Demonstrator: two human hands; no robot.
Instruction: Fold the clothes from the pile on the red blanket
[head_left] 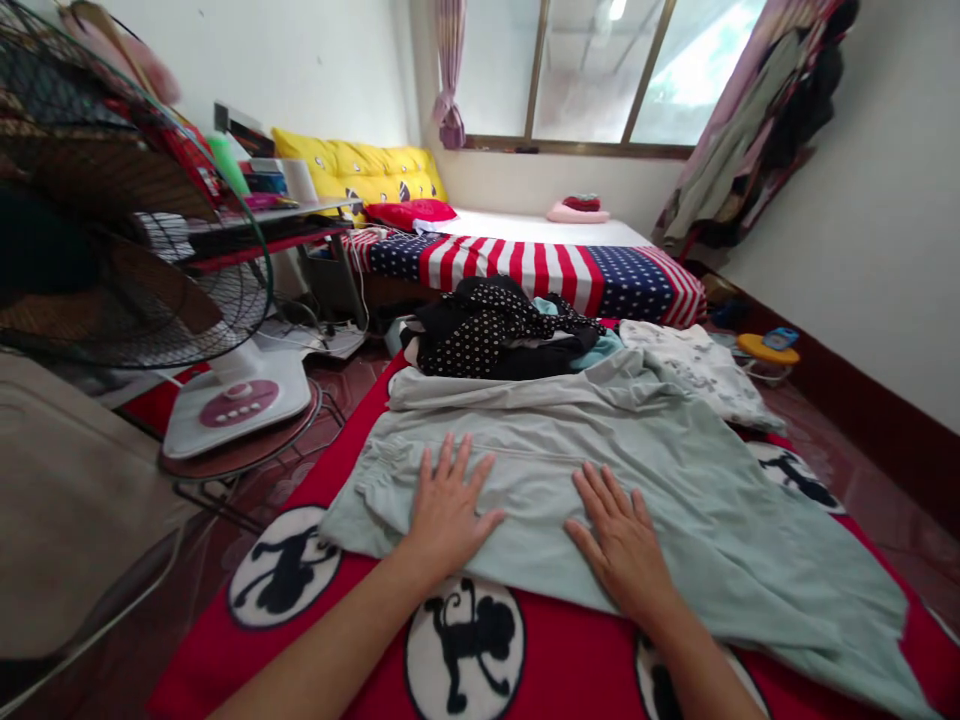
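Observation:
A pale green garment (675,500), which looks like a pair of trousers with a gathered edge at its left end, lies spread across a red cloth (345,630) with round monkey patches. My left hand (452,515) rests flat on the garment's left part, fingers spread. To the right, my right hand (619,535) also presses flat on the fabric, fingers stretched out. Just beyond the garment sits a heap of dark clothes (495,330), including black cloth with white dots. A white patterned garment (697,370) lies at the far right.
A fan (232,400) stands on a round stool (247,450) at the left, close to the red cloth. Behind the heap is a bed with a striped, starred cover (517,265). Clothes (772,130) hang at the right wall, above a yellow stool (757,350).

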